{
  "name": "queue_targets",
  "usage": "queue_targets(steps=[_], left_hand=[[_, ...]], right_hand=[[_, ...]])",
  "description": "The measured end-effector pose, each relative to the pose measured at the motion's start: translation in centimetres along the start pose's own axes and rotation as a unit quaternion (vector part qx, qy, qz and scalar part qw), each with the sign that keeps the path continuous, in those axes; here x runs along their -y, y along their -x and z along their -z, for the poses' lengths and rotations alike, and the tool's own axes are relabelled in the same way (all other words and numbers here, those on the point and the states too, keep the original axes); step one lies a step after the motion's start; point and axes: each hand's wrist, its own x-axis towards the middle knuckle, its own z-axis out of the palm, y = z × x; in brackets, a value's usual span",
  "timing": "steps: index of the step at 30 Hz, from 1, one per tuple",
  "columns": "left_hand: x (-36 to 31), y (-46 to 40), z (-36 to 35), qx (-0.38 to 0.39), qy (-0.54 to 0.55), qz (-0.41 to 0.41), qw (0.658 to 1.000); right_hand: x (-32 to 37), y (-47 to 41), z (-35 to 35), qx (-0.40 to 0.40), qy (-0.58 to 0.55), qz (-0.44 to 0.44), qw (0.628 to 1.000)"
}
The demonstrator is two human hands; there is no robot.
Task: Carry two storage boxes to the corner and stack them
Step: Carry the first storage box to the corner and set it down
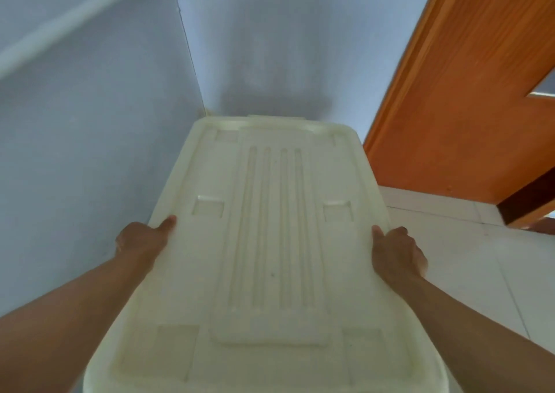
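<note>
I am looking down on the pale, cream-white lid of a storage box (pixel 270 242) that fills the middle of my view, its long side running away from me toward the corner where two bluish walls (pixel 90 137) meet. The lid has four long raised ribs down its centre and shallow square recesses near its edges. My left hand (pixel 141 238) is clamped on the left edge of the box, thumb lying on top of the lid and the other fingers wrapped under the rim out of sight. My right hand (pixel 396 251) grips the right edge at about the same level, thumb up along the lid's side and the fingers curled down over the rim. Both forearms reach in from the bottom corners of the frame. The far end of the box sits close to the back wall, just right of the corner seam. A wooden door (pixel 465 92), orange-brown, stands to the right of the box, and pale floor tiles (pixel 480 272) show beneath it. A white pipe (pixel 75 23) slants across the left wall near the top. The picture is soft, so I cannot tell whether the box rests on anything beneath it or hangs in my grip.
</note>
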Motion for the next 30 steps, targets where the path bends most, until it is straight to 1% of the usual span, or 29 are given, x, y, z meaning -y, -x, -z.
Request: queue_targets(steps=[6, 15, 19, 24, 30], left_hand=[[1.8, -3.6, -2.3, 0.019, -0.009, -0.022, 1.0], [5.5, -8.1, -7.9, 0.021, 0.016, -0.022, 0.999], [6.6, -9.8, -9.6, 0.015, 0.009, -0.029, 0.999], [7.7, -11.7, -12.0, 0.01, 0.033, -0.033, 0.999], [9.3, -14.0, -15.4, 0.025, 0.074, -0.022, 0.997]], right_hand=[[0.3, 1.0, -4.8, -0.008, -0.01, -0.025, 1.0], [0.5, -0.1, -12.3, -0.013, -0.028, -0.028, 0.999], [0.5, -0.8, -15.5, -0.015, -0.038, -0.033, 0.999], [0.7, -1.6, -19.3, -0.024, -0.051, -0.026, 0.998], [0.8, -3.1, -23.7, -0.032, -0.058, -0.026, 0.997]])
